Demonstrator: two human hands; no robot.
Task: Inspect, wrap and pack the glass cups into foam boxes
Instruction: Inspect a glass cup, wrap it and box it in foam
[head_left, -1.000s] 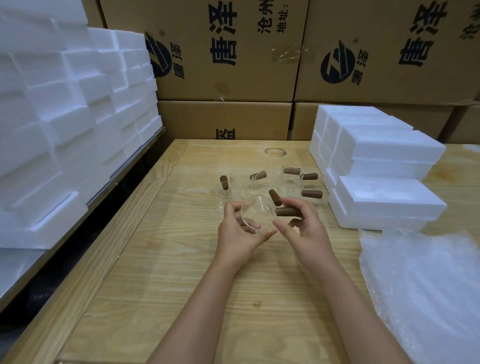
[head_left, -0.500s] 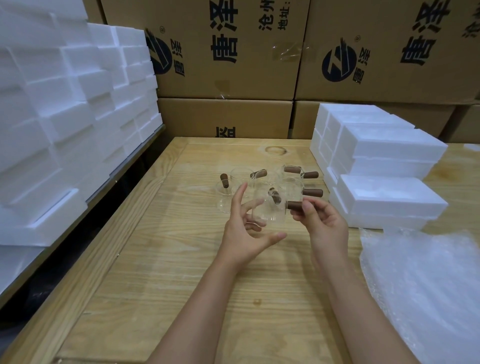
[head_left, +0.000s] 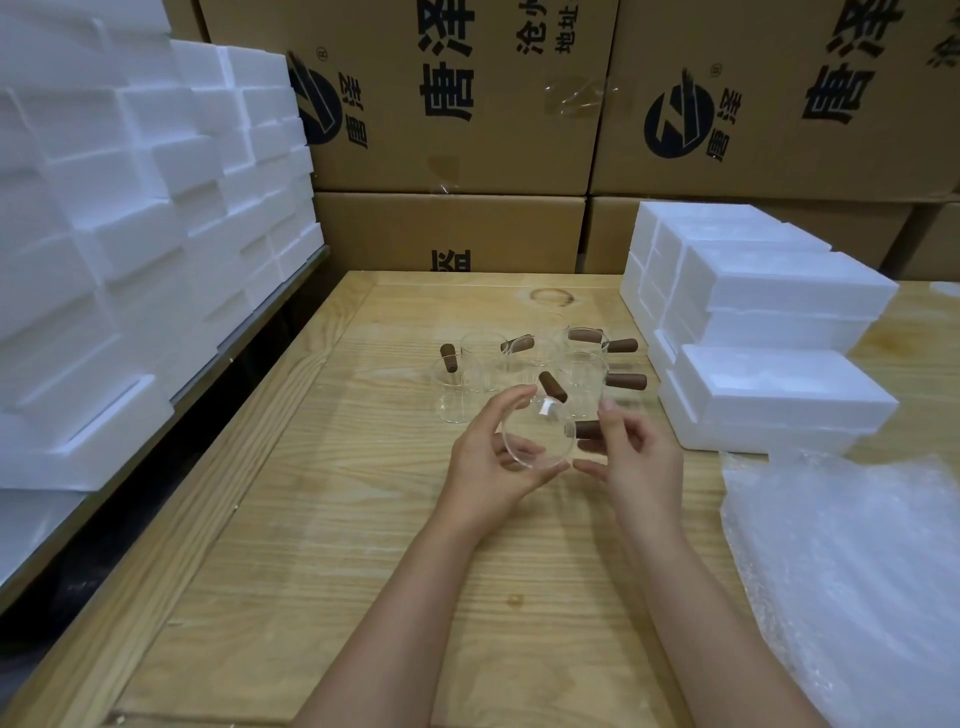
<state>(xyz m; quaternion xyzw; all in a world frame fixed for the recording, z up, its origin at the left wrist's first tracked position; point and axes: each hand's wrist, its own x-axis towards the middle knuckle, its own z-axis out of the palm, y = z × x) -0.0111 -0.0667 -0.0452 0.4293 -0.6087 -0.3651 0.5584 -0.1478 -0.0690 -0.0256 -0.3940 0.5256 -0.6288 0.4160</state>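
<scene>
Left hand (head_left: 488, 457) and right hand (head_left: 631, 457), frame centre, both grip one glass cup (head_left: 537, 434); the right pinches its brown handle (head_left: 587, 429).

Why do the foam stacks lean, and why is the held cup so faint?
Head view: the wide-angle lens bows the foam stacks at the edges; the clear glass cup shows only its rim and a small glint; right hand slightly blurred.
</scene>
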